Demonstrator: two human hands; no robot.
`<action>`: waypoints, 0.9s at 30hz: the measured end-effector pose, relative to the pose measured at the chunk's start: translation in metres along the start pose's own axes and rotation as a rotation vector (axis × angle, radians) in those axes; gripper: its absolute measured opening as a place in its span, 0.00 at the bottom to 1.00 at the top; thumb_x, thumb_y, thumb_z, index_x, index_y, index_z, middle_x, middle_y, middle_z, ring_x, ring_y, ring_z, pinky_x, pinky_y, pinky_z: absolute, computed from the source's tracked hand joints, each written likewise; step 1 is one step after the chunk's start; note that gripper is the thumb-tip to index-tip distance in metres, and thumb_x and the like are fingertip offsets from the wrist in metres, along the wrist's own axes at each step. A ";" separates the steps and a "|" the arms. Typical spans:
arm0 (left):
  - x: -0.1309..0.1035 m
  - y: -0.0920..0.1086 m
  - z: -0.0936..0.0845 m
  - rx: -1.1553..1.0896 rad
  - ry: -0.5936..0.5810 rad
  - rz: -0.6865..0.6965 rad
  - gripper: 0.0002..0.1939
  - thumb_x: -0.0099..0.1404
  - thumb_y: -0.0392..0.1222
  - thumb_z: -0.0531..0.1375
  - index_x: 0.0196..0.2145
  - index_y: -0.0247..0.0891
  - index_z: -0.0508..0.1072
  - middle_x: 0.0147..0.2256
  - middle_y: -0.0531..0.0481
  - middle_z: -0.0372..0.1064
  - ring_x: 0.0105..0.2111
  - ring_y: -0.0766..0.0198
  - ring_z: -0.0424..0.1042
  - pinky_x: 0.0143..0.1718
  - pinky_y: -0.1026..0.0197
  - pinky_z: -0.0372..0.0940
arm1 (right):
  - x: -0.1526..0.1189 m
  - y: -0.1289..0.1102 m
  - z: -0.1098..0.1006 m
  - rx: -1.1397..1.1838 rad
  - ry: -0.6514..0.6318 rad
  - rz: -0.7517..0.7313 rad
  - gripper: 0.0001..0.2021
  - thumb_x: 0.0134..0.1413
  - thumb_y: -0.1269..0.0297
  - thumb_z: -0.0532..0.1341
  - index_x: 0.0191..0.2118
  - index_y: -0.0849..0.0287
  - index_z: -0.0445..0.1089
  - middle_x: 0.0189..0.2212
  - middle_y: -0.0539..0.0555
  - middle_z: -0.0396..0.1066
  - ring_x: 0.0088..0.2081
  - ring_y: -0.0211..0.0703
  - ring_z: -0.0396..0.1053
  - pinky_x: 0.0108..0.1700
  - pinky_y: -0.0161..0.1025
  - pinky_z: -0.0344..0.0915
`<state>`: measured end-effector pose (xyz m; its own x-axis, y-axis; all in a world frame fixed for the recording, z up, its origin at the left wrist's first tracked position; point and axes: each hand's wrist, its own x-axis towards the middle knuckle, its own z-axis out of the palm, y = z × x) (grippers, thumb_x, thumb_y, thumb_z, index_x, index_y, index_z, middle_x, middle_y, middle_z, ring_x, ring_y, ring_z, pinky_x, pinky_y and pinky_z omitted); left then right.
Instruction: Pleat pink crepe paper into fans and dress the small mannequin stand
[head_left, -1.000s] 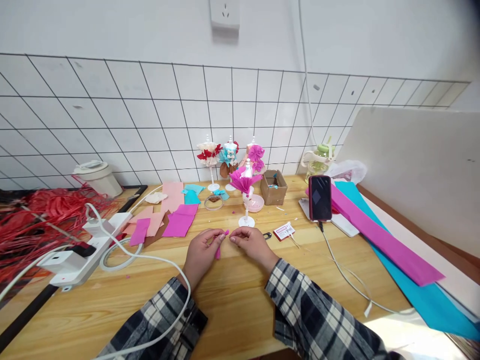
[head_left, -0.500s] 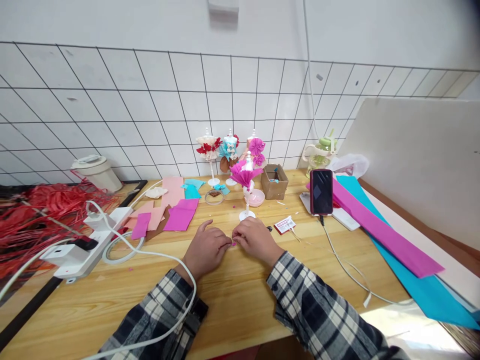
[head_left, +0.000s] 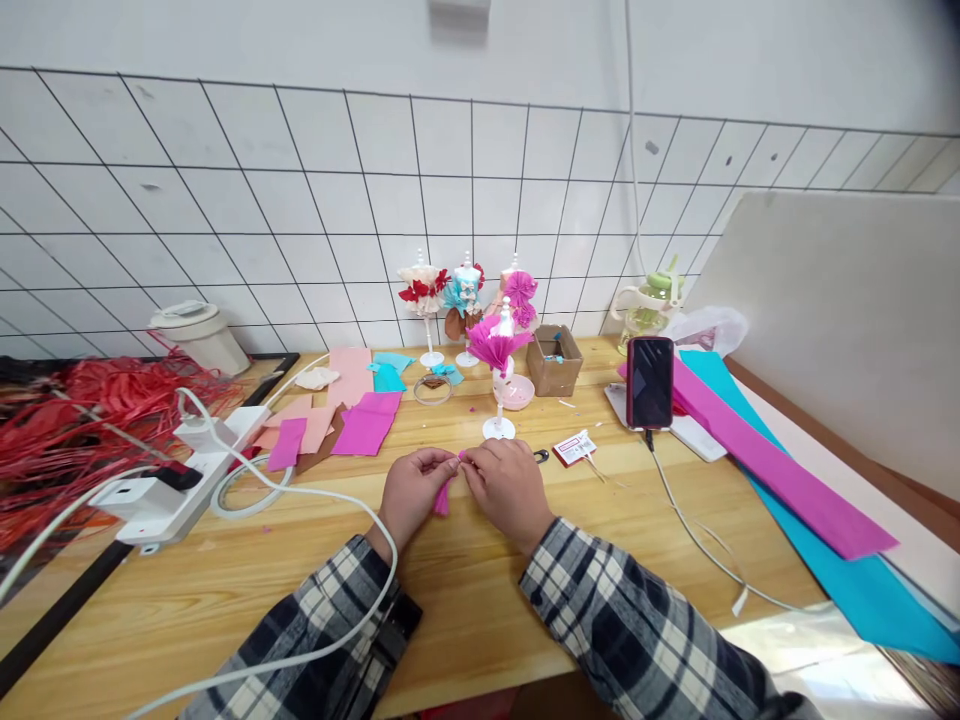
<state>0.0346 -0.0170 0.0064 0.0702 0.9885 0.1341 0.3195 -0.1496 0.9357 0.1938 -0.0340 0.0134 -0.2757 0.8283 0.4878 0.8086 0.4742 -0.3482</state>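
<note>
My left hand (head_left: pixel 417 492) is closed, its thumb and fingertips pinching a small magenta paper piece (head_left: pixel 442 499) that hangs below them. Against it, my right hand (head_left: pixel 512 490) is also closed, with its fingertips on the top end of the same piece. Just beyond my hands stands a white mini mannequin (head_left: pixel 499 428) with a pleated magenta paper skirt (head_left: pixel 498 345). Three more dressed mannequins stand behind it, one with a red and cream skirt (head_left: pixel 424 290). A black clip (head_left: pixel 541 456) lies beside my right hand.
Paper sheets (head_left: pixel 367 423) and a power strip (head_left: pixel 202 480) lie left; its white cable crosses my left forearm. A cardboard box (head_left: pixel 554 375), pink dish (head_left: pixel 517 392), white packet (head_left: pixel 575 448) and propped phone (head_left: pixel 650 383) are beyond and right. Long paper strips (head_left: pixel 780 460) lie far right.
The magenta piece now hangs visibly below my left fingers; before, only a bit showed between my fingertips. My left hand has turned, its fingers more curled. The view has shifted slightly.
</note>
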 end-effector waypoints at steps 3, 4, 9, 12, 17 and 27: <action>0.000 -0.003 0.003 -0.192 -0.030 -0.081 0.17 0.54 0.53 0.63 0.30 0.35 0.76 0.31 0.45 0.78 0.29 0.60 0.74 0.31 0.60 0.68 | 0.002 0.003 0.006 0.228 0.050 0.133 0.06 0.60 0.64 0.59 0.35 0.57 0.73 0.31 0.53 0.72 0.35 0.43 0.67 0.40 0.40 0.58; 0.000 -0.004 0.004 -0.213 -0.026 -0.078 0.17 0.54 0.53 0.64 0.31 0.35 0.76 0.32 0.45 0.78 0.30 0.59 0.74 0.32 0.60 0.68 | 0.003 0.005 0.010 0.329 0.063 0.186 0.05 0.58 0.65 0.60 0.34 0.57 0.73 0.30 0.52 0.71 0.34 0.42 0.67 0.39 0.39 0.59; 0.001 -0.003 0.001 0.093 -0.028 0.087 0.16 0.61 0.52 0.58 0.34 0.37 0.76 0.24 0.48 0.76 0.24 0.61 0.72 0.40 0.53 0.68 | 0.007 0.021 0.023 0.727 0.010 0.355 0.03 0.53 0.64 0.62 0.31 0.57 0.73 0.28 0.50 0.71 0.31 0.40 0.67 0.35 0.37 0.63; 0.004 0.001 -0.009 0.452 -0.082 0.376 0.11 0.64 0.46 0.56 0.33 0.41 0.77 0.32 0.49 0.78 0.35 0.59 0.74 0.57 0.42 0.54 | 0.009 0.033 0.021 0.756 -0.085 0.249 0.03 0.53 0.65 0.62 0.32 0.58 0.73 0.29 0.50 0.70 0.32 0.39 0.67 0.36 0.36 0.64; 0.009 0.004 -0.024 0.709 -0.320 0.646 0.14 0.67 0.38 0.52 0.37 0.47 0.77 0.36 0.52 0.78 0.38 0.64 0.74 0.62 0.42 0.39 | 0.009 0.043 0.008 0.497 -0.202 -0.025 0.03 0.53 0.71 0.64 0.33 0.58 0.75 0.32 0.51 0.69 0.36 0.38 0.67 0.39 0.35 0.61; 0.001 0.014 -0.017 0.903 -0.412 0.718 0.14 0.64 0.36 0.53 0.31 0.45 0.78 0.27 0.52 0.73 0.31 0.62 0.72 0.62 0.40 0.41 | 0.008 0.036 -0.008 -0.013 -0.348 -0.250 0.04 0.57 0.66 0.63 0.34 0.55 0.77 0.32 0.52 0.70 0.37 0.41 0.65 0.38 0.38 0.55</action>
<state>0.0227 -0.0176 0.0249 0.7415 0.6185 0.2601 0.6142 -0.7818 0.1078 0.2244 -0.0125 0.0110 -0.6212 0.7408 0.2557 0.7007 0.6711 -0.2422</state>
